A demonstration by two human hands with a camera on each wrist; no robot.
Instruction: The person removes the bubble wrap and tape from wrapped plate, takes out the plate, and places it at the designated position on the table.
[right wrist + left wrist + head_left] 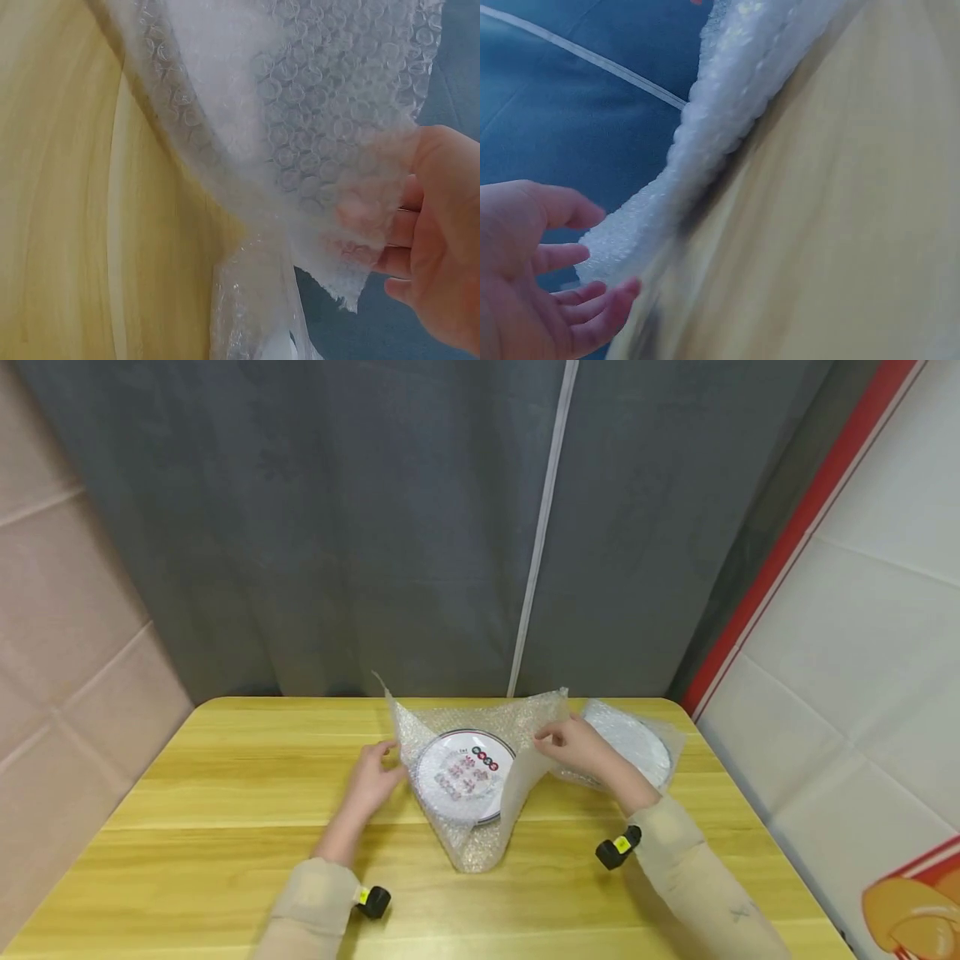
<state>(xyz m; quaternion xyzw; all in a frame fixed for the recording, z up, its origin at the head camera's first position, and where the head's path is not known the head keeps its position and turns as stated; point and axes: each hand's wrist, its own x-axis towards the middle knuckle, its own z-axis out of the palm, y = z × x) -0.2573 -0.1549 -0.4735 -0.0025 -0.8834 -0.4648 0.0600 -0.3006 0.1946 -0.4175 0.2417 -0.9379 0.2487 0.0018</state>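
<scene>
A round white plate (487, 781) with a dark rim line and coloured print lies on a sheet of bubble wrap (474, 858) at mid-table. Part of the wrap covers the plate's left side. My left hand (372, 779) is beside the wrap's raised left edge, fingers loosely bent, nothing gripped between them; the left wrist view shows the wrap (712, 127) just past the fingertips. On the other side, my right hand (577, 745) pinches the wrap's lifted right edge. In the right wrist view its fingers show blurred through the bubble wrap (315, 142), thumb on the near side.
Behind my right hand, another round white item (637, 747) in clear bubble wrap lies near the table's back right corner. The wooden table (225, 793) ends at a grey curtain (375, 527). Pale wall panels (847, 660) stand at both sides.
</scene>
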